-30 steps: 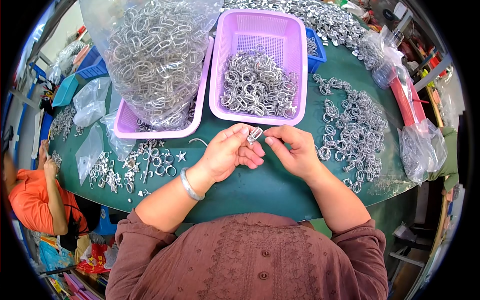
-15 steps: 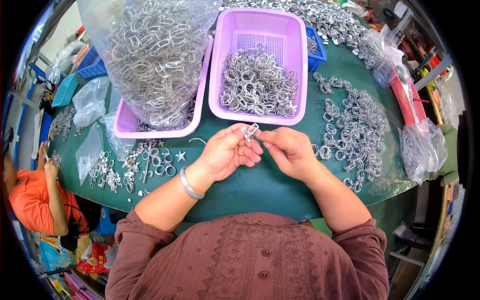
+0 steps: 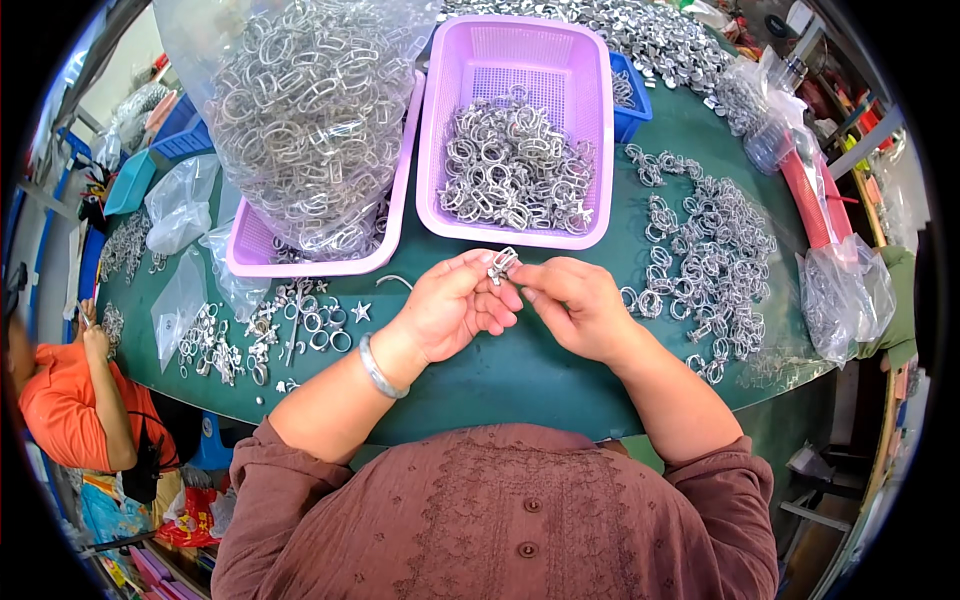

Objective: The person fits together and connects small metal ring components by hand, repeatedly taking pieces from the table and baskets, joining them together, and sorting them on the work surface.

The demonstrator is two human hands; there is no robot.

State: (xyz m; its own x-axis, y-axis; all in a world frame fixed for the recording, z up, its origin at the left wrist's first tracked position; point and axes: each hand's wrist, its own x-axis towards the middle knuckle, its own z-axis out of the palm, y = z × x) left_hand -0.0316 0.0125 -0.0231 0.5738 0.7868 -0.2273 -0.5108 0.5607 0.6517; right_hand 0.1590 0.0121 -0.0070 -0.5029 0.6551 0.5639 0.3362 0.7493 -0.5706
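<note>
Just in front of the right-hand basket, my left hand pinches a small silver metal buckle-like piece between thumb and forefinger. Its other fingers are loosely curled, and a pale bangle circles the wrist. My right hand is closed, thumb against forefinger, with its fingertips at the piece's right side. Its fingertips partly cover that side, so how they grip it is hard to see. Tangled silver metal pieces are heaped in the purple basket beyond my hands.
A bulging clear bag of metal pieces stands in another purple basket. Loose rings lie left on the green table; a spread of metal loops lies right. A person in orange works at the far left.
The small metal piece has turned slightly between my fingers. Both hands stay in nearly the same place. The person at the left has shifted a little.
</note>
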